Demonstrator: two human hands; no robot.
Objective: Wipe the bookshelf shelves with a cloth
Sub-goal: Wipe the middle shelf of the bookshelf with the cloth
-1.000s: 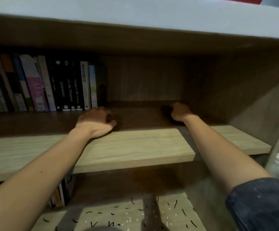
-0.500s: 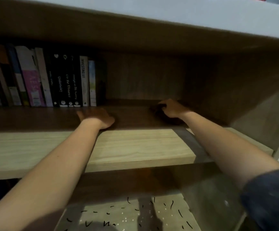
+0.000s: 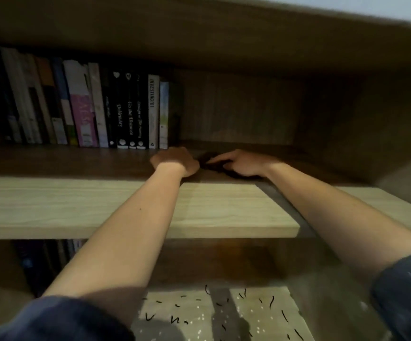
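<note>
Mid-wipe at 12 o'clock: right hand (image 3: 240, 163) flat on dark cloth (image 3: 208, 164), left hand (image 3: 175, 160) curled, grasp unclear. Light wooden shelf (image 3: 76, 205) likely partly done.

Home, I think, private reading corner. Before me wooden bookshelf (image 3: 116, 207), light laminate. Row of mixed books (image 3: 86, 112), one spine reads INVESTING 101. Lower books (image 3: 52, 257) beneath. Speckled floor (image 3: 187, 313), white wall (image 3: 347, 6).
</note>
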